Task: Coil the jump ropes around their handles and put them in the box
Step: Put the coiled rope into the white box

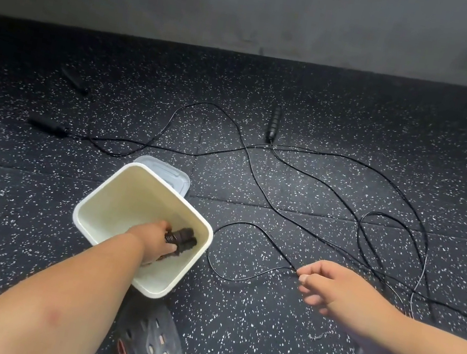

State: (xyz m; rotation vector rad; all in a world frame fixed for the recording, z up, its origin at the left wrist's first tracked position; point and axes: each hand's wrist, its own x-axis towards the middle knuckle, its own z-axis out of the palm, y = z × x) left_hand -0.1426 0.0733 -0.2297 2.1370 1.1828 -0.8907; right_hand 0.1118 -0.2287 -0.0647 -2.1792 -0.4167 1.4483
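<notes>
- Black cylindrical jump-rope handle (74, 81), far left, lying slantwise on the speckled black rubber floor (247, 327); its cord is not traceable in the dark.
- Second black foam-grip handle (48, 126), left, long axis roughly left-right; its thin black cord (260, 175) runs off rightward in loose loops.
- Cream rectangular plastic box (88, 205), left of centre, open-topped, standing partly on a pale grey lid (165, 169) that shows behind its far corner.
- Left hand (157, 237), reached down inside the box, fingers curled round a coiled black rope bundle (185, 238) that sits at or near the box bottom; whether the bundle already rests there cannot be told.
- Third black ribbed handle (274, 123), centre, far side, long axis pointing toward and away from the person, cord leaving its near end.
- Right hand (329, 282), right of the box, thumb and forefinger pinching the loose cord at the tip of a floor loop.
- Governing relation, as a judgement: the loose rope's handles lie well ahead and to the left of the pinching right hand, so the cord must be drawn in toward the person before a handle is in reach; the right hand is nearer to the ribbed handle, the left to the foam-grip one.
- Dark perforated shoes with orange trim (142, 344), bottom edge.
</notes>
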